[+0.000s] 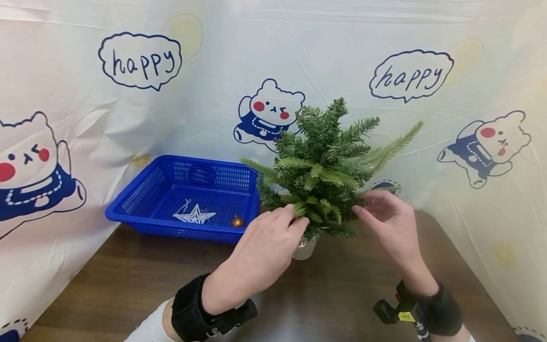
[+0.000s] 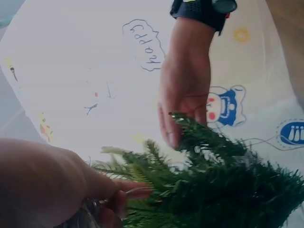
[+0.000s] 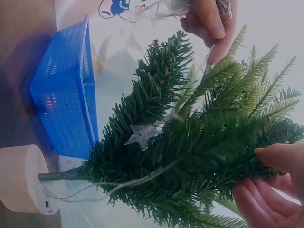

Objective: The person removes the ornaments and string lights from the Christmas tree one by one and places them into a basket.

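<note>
A small artificial Christmas tree point(image 1: 329, 161) stands upright on the table in a pale round base point(image 3: 16, 180). My left hand point(image 1: 269, 244), at the tree's left front, holds a bunched string of clear fairy lights point(image 3: 164, 8), and its wire runs into the branches. One clear star light point(image 3: 143, 136) lies among the lower needles in the right wrist view. A thin wire point(image 3: 142, 180) leads from there along the branches to the base. On the tree's right side my right hand point(image 1: 391, 223) pinches a branch between thumb and fingers.
Left of the tree sits a blue plastic basket point(image 1: 124, 223). Inside it lie a white star ornament point(image 1: 195, 216) and a small orange-gold bauble point(image 1: 237, 221). A printed cloth point(image 1: 205, 109) with bears hangs behind and beside the brown wooden table point(image 1: 342, 285).
</note>
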Demonstrator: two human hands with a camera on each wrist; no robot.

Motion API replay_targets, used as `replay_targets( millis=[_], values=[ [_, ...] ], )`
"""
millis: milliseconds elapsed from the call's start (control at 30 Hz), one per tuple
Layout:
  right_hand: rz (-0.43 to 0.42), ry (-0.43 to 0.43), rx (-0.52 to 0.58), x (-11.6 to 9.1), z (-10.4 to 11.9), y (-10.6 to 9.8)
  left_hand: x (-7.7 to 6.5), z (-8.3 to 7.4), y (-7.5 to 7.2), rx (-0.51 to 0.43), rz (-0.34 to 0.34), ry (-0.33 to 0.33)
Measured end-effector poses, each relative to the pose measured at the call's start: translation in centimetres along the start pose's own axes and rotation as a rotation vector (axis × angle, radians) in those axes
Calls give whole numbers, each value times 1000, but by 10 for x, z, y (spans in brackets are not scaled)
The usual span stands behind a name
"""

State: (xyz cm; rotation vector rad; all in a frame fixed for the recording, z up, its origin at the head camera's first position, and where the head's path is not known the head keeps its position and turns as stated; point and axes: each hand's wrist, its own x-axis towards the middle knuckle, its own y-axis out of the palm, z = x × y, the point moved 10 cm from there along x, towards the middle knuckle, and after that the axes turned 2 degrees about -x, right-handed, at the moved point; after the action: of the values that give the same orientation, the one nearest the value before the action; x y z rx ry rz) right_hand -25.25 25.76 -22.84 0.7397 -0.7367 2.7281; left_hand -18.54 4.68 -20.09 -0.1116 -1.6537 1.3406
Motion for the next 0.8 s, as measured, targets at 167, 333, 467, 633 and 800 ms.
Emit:
replay_targets(
  millis=[167, 333, 467, 633, 800],
  values=[
    [3, 5, 6, -1, 0, 1, -2, -12, -2, -42, -89, 66],
    [2, -8, 9, 0, 1, 1, -3, -22, -7, -25, -184, 110],
    [0, -19, 14, 0, 3, 2, -3, -27, -4, 33, -207, 117],
    [7, -52, 14, -2, 4, 3, -2, -33, 6, 69, -180, 123],
    [6, -83, 11, -2, 7, 4, -3, -36, 9, 50, -192, 117]
  ],
)
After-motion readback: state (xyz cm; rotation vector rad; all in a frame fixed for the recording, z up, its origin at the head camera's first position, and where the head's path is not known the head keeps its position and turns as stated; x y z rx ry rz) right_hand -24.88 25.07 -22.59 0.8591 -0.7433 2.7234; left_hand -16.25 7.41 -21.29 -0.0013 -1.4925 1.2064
